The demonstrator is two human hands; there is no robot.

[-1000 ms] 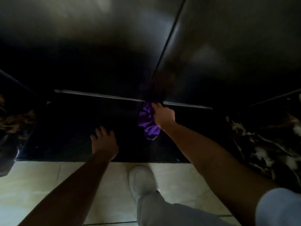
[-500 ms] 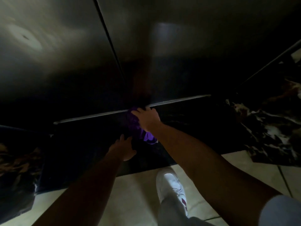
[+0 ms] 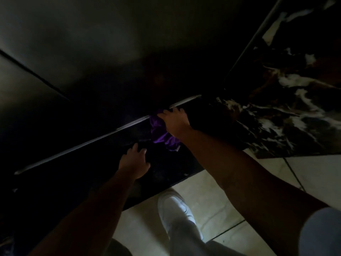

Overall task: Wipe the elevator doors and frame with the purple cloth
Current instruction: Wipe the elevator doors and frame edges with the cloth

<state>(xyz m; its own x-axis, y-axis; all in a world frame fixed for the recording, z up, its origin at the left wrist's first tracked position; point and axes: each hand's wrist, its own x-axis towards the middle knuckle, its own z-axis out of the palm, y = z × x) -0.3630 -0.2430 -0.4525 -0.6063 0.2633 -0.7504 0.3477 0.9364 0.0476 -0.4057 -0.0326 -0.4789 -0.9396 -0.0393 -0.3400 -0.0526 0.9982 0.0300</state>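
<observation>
The dark metal elevator doors [image 3: 114, 52] fill the top of the view, and their seam runs diagonally at the far left. My right hand [image 3: 175, 121] presses the bunched purple cloth [image 3: 162, 133] against the bottom of the right door, just above the silver sill track [image 3: 83, 145]. Part of the cloth hangs below my palm. My left hand [image 3: 134, 163] rests flat, fingers spread, on the black threshold slab below the track, holding nothing. The frame edge [image 3: 254, 37] rises at the right.
Black-and-white marble cladding [image 3: 287, 100] covers the wall right of the frame. Pale floor tiles [image 3: 212, 196] lie below the black threshold [image 3: 166, 174]. My white shoe [image 3: 175, 211] stands on the tiles close to the threshold.
The view has swung left, so the doors now look tilted. My right hand has slid the cloth rightward along the door bottom toward the frame. My left hand has moved in nearer the cloth.
</observation>
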